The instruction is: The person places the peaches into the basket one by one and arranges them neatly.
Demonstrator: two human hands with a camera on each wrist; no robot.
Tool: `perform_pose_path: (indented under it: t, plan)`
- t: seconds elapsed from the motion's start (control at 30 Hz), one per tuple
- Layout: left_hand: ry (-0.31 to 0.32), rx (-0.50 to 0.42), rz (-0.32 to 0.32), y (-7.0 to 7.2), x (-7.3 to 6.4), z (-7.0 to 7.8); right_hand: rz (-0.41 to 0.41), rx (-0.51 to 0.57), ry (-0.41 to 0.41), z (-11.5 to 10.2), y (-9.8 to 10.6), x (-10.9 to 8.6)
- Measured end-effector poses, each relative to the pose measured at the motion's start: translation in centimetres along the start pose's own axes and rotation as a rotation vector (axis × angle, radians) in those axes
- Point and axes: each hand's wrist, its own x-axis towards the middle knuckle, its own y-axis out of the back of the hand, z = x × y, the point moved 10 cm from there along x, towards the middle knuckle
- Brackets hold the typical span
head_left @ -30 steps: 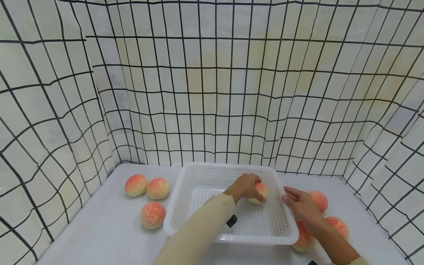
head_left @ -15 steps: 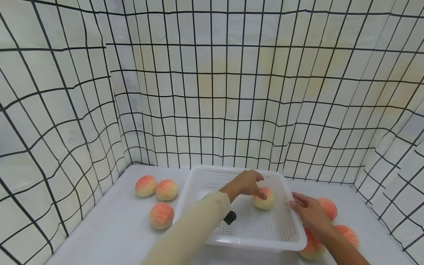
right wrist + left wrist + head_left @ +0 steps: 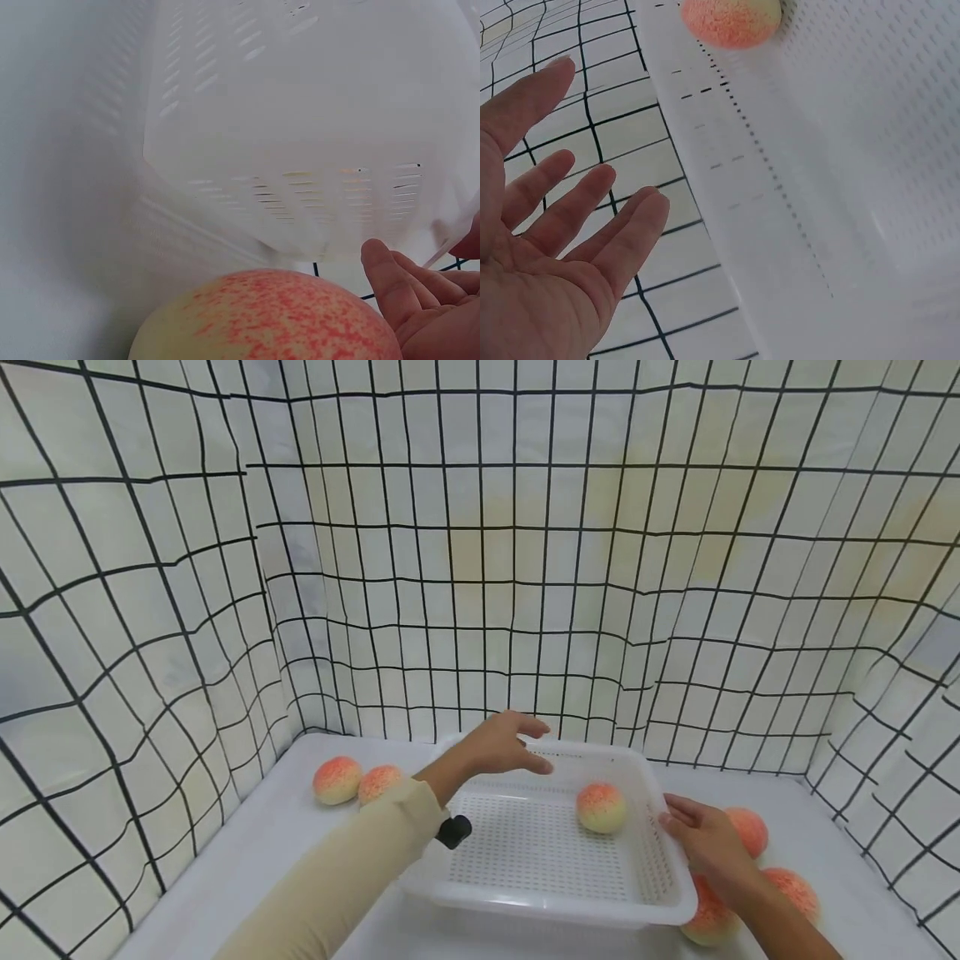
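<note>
A white perforated plastic basket (image 3: 551,903) stands on the table, holding one red-and-yellow peach (image 3: 602,808) near its right wall. My left hand (image 3: 498,745) hangs over the basket's back left part, fingers spread and holding nothing. In the left wrist view the palm and fingers (image 3: 634,244) are in sight, apart from the rim and the peach. At the basket's right rim my right hand (image 3: 705,839) pinches the edge, thumb on one side and fingers (image 3: 390,281) beneath. A speckled peach (image 3: 274,319) lies right by that hand, outside the basket.
Two peaches, one at the far left (image 3: 337,780) and a partly covered one (image 3: 380,782), lie left of the basket. Several lie to the right, including a back peach (image 3: 747,832) and a front peach (image 3: 708,917). Black-gridded white walls (image 3: 480,568) enclose the table.
My left hand has let go of the peach in the basket and moved up and left. The peach stays inside; its sleeve now covers the front left peach. My right hand stays at the rim.
</note>
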Motion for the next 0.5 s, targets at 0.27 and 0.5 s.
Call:
perform_pose_path:
  t: [0.27,0.5]
  plan:
    - [0.023,-0.038,0.071,5.2,-3.9,-3.8,-0.006,-0.001,-0.017,0.3,0.1,0.1]
    - [0.108,-0.074,0.145,8.4,-7.8,-8.4,-0.027,-0.001,0.007,0.1,0.0,-0.1]
